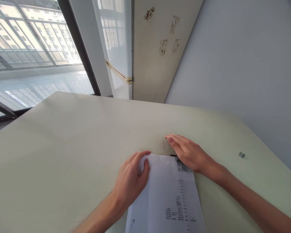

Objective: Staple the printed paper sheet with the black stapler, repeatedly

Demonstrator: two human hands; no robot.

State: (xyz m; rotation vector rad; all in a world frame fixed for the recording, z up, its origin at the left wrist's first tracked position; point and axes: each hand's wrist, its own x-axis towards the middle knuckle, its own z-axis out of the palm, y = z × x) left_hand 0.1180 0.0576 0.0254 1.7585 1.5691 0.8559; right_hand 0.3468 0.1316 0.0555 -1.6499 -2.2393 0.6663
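Note:
A white stack of printed paper (165, 187) lies on the table, its lower end running out of view at the bottom. At its upper left corner, my left hand (133, 174) curls round the edge, index finger along the top and thumb bent over the sheet. My right hand (188, 150) lies stretched out over the upper right corner, palm down, fingertips past the top edge. Partly beneath it show a small black piece (174, 155), perhaps a clip, and a dark grey patch (183, 166) on the paper; the hand hides the rest.
The pale table (87, 136) spreads around the paper. A small grey-green scrap (242, 155) lies to the right. Behind the table stands a fridge (157, 64) with a gold handle (120, 72) and worn brown marks. A grey wall (232, 58) rises at right, a dark-framed glass door (79, 42) at left.

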